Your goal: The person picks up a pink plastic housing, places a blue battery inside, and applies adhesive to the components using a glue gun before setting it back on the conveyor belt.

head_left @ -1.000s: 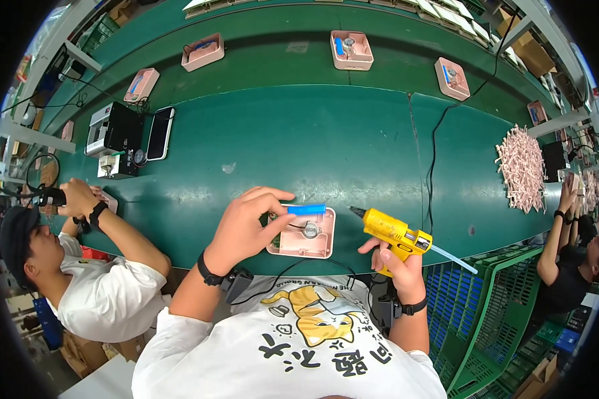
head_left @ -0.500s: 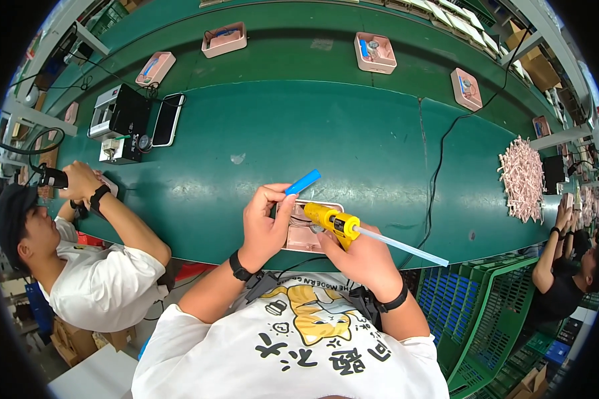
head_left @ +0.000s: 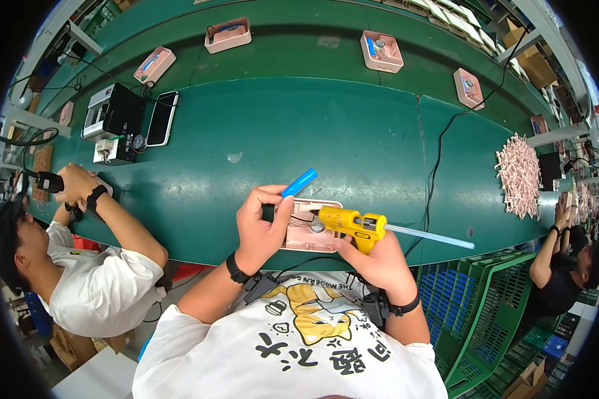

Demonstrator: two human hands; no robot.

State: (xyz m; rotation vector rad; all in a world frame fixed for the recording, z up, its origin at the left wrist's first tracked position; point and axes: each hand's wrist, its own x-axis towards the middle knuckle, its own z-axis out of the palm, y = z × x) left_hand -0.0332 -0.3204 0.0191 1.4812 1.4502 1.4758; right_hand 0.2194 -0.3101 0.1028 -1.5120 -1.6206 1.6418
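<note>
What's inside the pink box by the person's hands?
A round silver piece and thin wires show inside the pink box. The yellow glue gun and right hand hide part of its right side, the left hand part of its left; what's beneath can't be seen.

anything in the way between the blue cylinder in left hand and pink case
The yellow glue gun in the right hand reaches over part of the pink case; otherwise nothing visible blocks the blue cylinder.
</note>
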